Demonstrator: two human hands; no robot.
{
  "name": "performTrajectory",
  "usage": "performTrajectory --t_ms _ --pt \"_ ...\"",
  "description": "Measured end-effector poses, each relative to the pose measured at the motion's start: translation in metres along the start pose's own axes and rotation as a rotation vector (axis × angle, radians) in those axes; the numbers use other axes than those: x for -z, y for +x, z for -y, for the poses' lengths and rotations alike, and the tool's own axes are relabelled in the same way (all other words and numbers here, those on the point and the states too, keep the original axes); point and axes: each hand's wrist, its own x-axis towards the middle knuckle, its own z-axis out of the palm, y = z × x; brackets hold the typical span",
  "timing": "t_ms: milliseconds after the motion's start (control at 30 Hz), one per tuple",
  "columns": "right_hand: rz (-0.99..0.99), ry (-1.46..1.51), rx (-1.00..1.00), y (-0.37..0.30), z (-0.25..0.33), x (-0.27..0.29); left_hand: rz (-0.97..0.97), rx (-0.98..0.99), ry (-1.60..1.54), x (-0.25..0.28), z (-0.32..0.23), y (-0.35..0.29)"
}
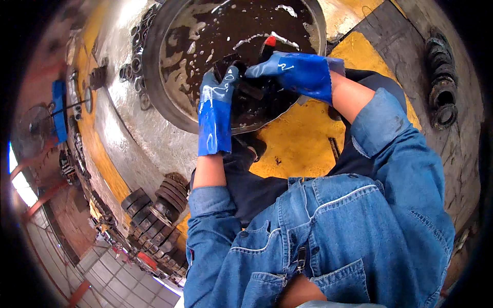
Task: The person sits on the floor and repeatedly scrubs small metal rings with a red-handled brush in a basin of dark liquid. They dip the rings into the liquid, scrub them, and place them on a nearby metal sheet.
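Note:
Both my hands wear long blue rubber gloves and meet over a wide round metal tub (153, 77) of dark liquid (221, 32) with pale foam patches. My left hand (218, 88) is closed round a dark, wet metal part (250, 91), its thumb raised beside it. Coming in from the right, my right hand (282, 66) is curled round a black tool with a red end (270, 41) that points away from me. The tool's working end is hidden between the hands, against the dark part. Much of the part blends into the liquid, so its full shape is unclear.
Several metal rings (136, 64) lie along the tub's left side. Stacked dark rings (169, 197) stand at the lower left, and a row of black rings (442, 97) lies at the far right. Yellow floor (298, 138) shows between my knees. A fan (41, 126) stands far left.

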Motion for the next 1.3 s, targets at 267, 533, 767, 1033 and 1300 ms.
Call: performTrajectory --t_ms 267,533,767,1033,1300 --pt "-0.11 -1.711 0.429 0.027 0.009 -0.032 0.037 0.244 -0.205 0.027 -0.004 0.002" --pt "0.071 -0.133 0.064 0.007 0.007 -0.005 0.283 0.347 -0.225 0.042 -0.011 0.029" --pt "0.024 -0.588 0.054 0.01 -0.017 -0.015 0.577 0.359 -0.262 0.038 0.021 0.074" --pt "-0.212 -1.1 0.025 0.011 -0.018 -0.026 0.348 0.433 -0.18 0.039 0.012 0.052" --pt "-0.356 -0.21 0.155 -0.015 0.019 -0.01 -0.078 0.304 -0.224 0.021 0.05 -0.037"
